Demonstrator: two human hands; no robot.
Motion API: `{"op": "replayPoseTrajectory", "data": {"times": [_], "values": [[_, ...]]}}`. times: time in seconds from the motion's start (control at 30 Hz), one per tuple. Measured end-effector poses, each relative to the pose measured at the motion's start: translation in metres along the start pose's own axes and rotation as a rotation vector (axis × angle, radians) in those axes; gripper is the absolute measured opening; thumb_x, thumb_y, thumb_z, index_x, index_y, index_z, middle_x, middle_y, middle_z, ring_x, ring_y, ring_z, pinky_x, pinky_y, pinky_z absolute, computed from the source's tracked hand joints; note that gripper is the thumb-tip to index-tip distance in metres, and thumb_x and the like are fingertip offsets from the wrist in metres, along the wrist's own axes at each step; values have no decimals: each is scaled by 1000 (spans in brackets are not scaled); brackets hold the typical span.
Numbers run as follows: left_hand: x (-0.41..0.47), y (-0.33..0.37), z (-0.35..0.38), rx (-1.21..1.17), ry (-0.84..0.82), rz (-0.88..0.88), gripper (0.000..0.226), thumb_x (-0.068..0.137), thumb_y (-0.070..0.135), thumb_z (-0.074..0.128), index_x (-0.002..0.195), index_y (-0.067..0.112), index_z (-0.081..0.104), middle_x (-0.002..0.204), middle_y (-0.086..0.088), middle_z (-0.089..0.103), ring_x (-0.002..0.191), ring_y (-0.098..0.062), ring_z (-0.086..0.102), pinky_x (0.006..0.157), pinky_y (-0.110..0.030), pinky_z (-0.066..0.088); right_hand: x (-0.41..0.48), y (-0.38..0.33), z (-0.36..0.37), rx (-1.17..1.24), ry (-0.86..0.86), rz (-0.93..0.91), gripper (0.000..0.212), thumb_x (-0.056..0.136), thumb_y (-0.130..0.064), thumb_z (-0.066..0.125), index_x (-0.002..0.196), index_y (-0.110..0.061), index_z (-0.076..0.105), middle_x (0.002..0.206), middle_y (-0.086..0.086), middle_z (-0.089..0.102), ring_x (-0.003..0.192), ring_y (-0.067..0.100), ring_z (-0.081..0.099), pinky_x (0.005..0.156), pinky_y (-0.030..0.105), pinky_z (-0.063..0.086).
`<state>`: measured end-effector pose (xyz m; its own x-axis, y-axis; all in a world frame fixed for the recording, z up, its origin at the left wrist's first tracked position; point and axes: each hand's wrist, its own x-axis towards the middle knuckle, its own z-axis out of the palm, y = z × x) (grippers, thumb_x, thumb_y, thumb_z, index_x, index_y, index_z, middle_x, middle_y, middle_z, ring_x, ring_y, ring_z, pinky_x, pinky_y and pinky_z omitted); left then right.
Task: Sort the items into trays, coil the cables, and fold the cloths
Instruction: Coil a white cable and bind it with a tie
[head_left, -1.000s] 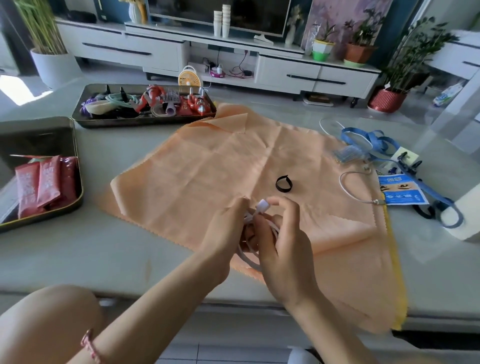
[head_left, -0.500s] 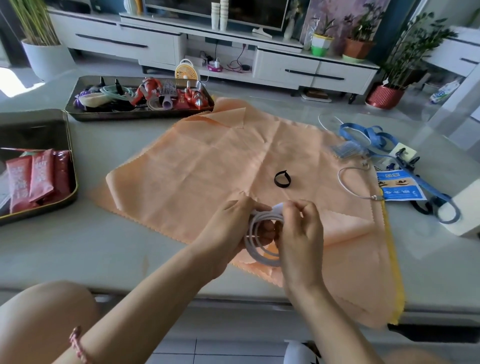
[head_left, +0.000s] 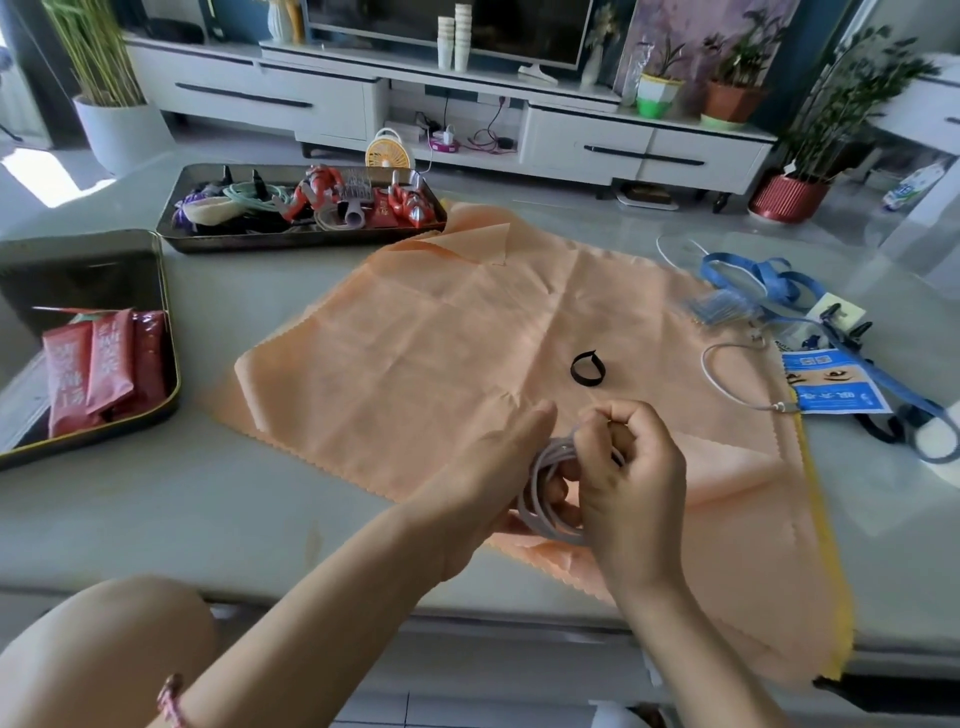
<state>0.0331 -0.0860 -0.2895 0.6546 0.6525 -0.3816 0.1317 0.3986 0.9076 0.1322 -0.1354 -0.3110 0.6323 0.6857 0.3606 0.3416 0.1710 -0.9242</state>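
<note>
Both hands, left hand (head_left: 498, 467) and right hand (head_left: 631, 483), grip coiled white cable (head_left: 545, 514) over orange cloth (head_left: 415, 364).

Two hands show in the lower middle of the frame, the left hand (head_left: 493, 467) and the right hand (head_left: 631, 480), with one coiled white cable (head_left: 543, 517) between them. One orange cloth (head_left: 441, 364) fills the centre, and one black strap loop (head_left: 587, 369) lies on it. There are two trays: the far tray (head_left: 311, 242) in the upper left and the near tray (head_left: 78, 270) at the left edge, the latter with three red packets (head_left: 109, 358) side by side. At the right lie one loose white cable (head_left: 719, 385), one blue lanyard (head_left: 758, 275) and one blue printed card (head_left: 831, 387). In the top background stand two stacks of paper cups (head_left: 461, 36) and one small fan (head_left: 390, 149).
</note>
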Motion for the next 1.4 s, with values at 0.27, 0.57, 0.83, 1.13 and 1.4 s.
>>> {"op": "replayPoseTrajectory", "data": {"times": [0.27,0.57,0.83,1.13,1.4], "values": [[-1,4,2,-76,-35,77,39,99,21,39,71,4,60,52,0,55,49,-14,55,62,-28,49,6,-5,-4,92,-55,190,28,91,-17,54,64,-19,63,57,-7,60,51,5,52,54,18,41],[-5,5,8,-13,51,195,37,100,24,38,77,6,60,47,5,55,49,-11,53,56,-23,46,5,-19,-6,395,-335,568,33,67,-40,69,67,-7,64,63,16,54,58,25,54,52,30,51],[-9,12,2,-89,-7,87,43,101,23,36,81,-1,65,62,-10,67,53,-17,64,57,-26,58,3,-14,-2,309,-143,497,35,92,-30,57,63,-10,61,59,14,64,54,25,66,54,37,55],[-6,10,2,-45,63,69,47,98,23,43,59,13,67,49,-1,61,42,-10,58,44,-18,49,6,-22,1,359,-164,678,41,89,-33,55,52,-15,51,45,2,46,37,12,44,42,21,38],[-3,-4,21,-605,15,167,47,95,38,37,74,13,71,66,-6,65,60,-15,63,59,-24,54,13,-17,10,346,50,547,39,91,-29,54,64,-1,61,41,-2,49,36,9,43,41,16,35]]}}
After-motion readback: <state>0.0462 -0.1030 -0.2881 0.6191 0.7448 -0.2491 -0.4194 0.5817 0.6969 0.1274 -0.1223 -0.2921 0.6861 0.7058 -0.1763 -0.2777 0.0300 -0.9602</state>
